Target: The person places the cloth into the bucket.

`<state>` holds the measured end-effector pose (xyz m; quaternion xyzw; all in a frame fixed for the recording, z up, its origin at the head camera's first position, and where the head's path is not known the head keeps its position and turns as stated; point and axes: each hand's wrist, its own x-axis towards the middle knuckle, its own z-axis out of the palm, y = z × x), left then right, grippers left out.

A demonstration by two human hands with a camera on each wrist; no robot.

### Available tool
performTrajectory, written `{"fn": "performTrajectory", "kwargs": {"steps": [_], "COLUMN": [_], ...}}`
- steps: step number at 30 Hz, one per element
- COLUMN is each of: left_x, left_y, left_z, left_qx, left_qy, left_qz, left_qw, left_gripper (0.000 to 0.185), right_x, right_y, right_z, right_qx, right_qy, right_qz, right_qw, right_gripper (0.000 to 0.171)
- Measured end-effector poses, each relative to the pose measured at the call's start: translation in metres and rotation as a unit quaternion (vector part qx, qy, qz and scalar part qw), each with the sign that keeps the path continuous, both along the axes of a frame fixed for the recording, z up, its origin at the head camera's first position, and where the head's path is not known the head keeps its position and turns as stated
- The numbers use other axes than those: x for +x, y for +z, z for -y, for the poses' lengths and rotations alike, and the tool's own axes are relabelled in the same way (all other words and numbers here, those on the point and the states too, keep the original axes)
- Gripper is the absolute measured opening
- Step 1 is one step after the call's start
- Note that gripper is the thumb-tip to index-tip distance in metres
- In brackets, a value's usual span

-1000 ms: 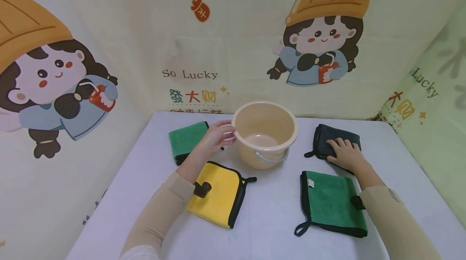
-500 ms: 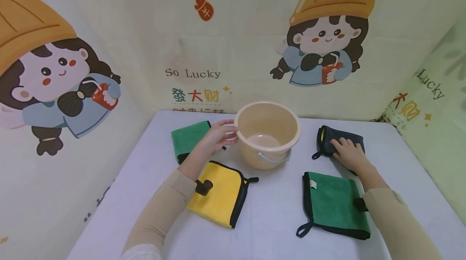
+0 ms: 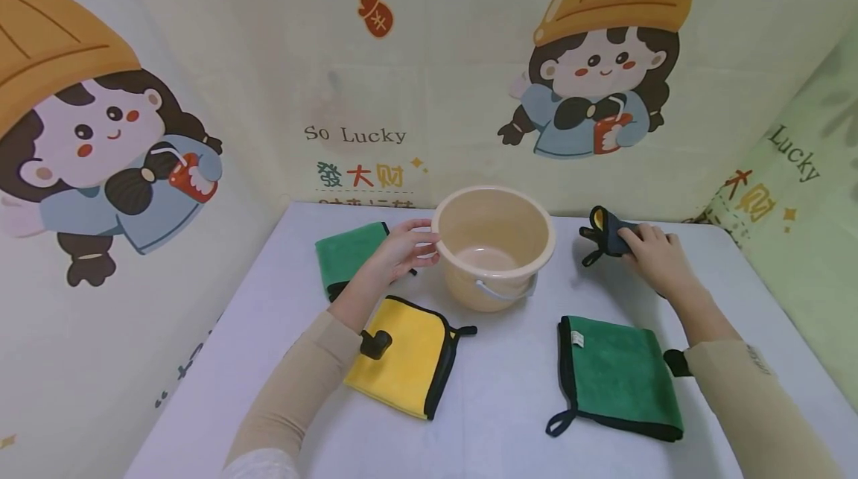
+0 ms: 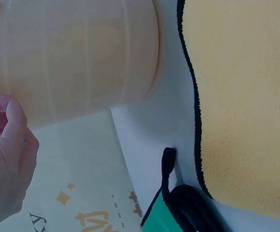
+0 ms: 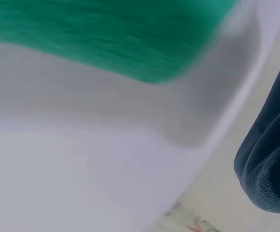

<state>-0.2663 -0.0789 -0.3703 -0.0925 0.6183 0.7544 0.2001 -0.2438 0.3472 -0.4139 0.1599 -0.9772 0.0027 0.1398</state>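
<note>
Beige plastic bucket [image 3: 493, 246] stands near the middle of the tabletop's far edge; the left hand [image 3: 402, 249] curls its fingers round its rim. The right hand [image 3: 653, 255] pinches a bunched dark blue cloth with yellow lining [image 3: 606, 232], lifted near the far right corner. A yellow black-edged cloth [image 3: 402, 354] and two green cloths [image 3: 617, 376] [image 3: 345, 255] lie flat on the white tabletop [image 3: 503, 404].

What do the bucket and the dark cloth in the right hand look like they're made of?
Bucket: probably plastic, beige and smooth, slightly translucent with a faint sheen on its wall in the left wrist view. Dark cloth: seemingly plush microfiber or fleece; the right wrist view shows a fuzzy navy pile, with a yellow inner face. The right hand grips it.
</note>
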Motion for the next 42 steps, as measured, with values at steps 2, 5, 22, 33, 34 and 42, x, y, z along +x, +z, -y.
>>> {"fn": "performTrajectory", "kwargs": {"steps": [2,5,22,33,34,42], "left_x": [0.0,0.001,-0.001,-0.002,-0.002,-0.003], "left_y": [0.0,0.0,0.005,0.007,0.007,0.005], "left_z": [0.0,0.0,0.0,0.001,0.001,0.001], "left_qx": [-0.001,-0.002,-0.02,-0.016,-0.016,-0.021], "left_qy": [-0.002,-0.004,-0.002,-0.012,-0.011,-0.004], "left_qz": [-0.001,-0.003,0.007,0.016,0.017,0.016], "left_qw": [1.0,1.0,0.9998,0.9997,0.9997,0.9996], "left_gripper": [0.042,0.042,0.042,0.043,0.043,0.044], "right_x": [-0.002,-0.005,-0.007,-0.02,-0.021,-0.023], "right_y": [0.011,0.028,0.097,0.085,0.083,0.073], "right_z": [0.004,0.012,0.109,0.165,0.168,0.185], "right_qx": [-0.001,-0.006,-0.022,0.0,0.003,0.05], "right_qy": [0.009,0.02,0.171,0.271,0.274,0.259], "right_qz": [-0.027,-0.07,-0.212,-0.228,-0.219,-0.101], "right_qw": [1.0,0.997,0.962,0.935,0.937,0.959], "right_gripper": [0.043,0.043,0.039,0.038,0.038,0.04]}}
